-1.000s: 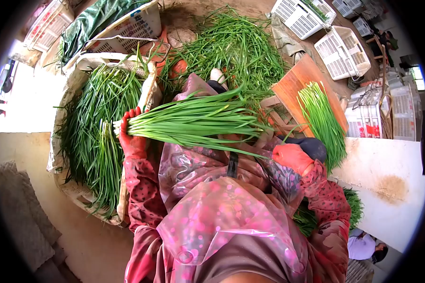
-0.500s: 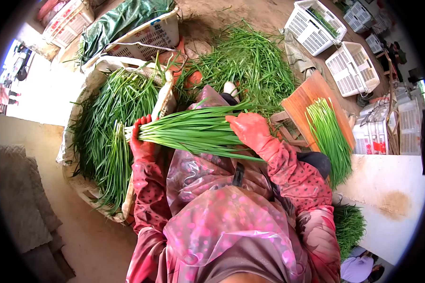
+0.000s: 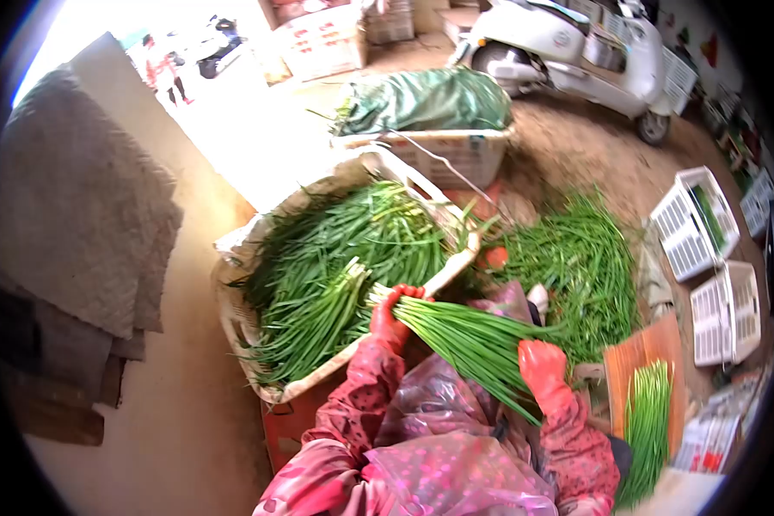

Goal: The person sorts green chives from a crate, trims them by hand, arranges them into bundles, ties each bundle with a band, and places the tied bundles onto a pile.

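My left hand (image 3: 392, 316), in a red rubber glove, is closed round the pale stem ends of a bunch of chives (image 3: 469, 340). The green leaves fan out to the right across my lap. At their tips my right hand (image 3: 543, 371), also gloved, is closed in a fist; what its fingers hold, if anything, is hidden. Just beyond my left hand stands a large lined basket (image 3: 297, 394) heaped with loose chives (image 3: 335, 245). Right of my right hand, a neat bundle of chives (image 3: 648, 421) lies on a wooden board (image 3: 619, 378).
Loose greens (image 3: 576, 267) cover the floor ahead. Behind the basket is a crate (image 3: 464, 156) under a green cover (image 3: 430, 103). White crates (image 3: 724, 314) stand at right, a scooter (image 3: 568, 56) at the back. Grey sheets (image 3: 86, 198) lean at left. A person (image 3: 163, 69) is outside.
My view has swung left and up, bringing the scooter into sight. The left hand keeps the bunch, which now slopes down to the right; the right hand's fingers have curled into a fist.
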Demonstrator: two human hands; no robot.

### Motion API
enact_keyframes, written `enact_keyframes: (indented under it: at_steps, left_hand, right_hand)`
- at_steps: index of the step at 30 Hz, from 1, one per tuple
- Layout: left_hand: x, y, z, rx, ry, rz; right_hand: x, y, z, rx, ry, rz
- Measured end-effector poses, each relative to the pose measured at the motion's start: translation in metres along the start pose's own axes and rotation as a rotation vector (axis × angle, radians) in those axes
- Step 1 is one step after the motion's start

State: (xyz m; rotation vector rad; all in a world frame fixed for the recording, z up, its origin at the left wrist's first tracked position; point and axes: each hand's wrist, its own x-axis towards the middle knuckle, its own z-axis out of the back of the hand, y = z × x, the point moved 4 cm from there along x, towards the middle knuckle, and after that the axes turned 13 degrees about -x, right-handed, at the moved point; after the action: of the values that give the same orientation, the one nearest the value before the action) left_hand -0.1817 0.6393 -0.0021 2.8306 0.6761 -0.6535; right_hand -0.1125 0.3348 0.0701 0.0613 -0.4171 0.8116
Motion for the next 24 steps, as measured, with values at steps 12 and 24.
enact_keyframes:
  at_steps: [12,24]
  left_hand:
    - [-0.017,-0.004,-0.04,0.067,0.029,-0.069]
    - [-0.101,0.168,-0.208,0.789,0.622,0.087]
  right_hand:
    - [-0.092,-0.102,-0.051,0.248,0.715,-0.751]
    - [0.066,-0.025,0.119,0.764,-0.117,-0.262]
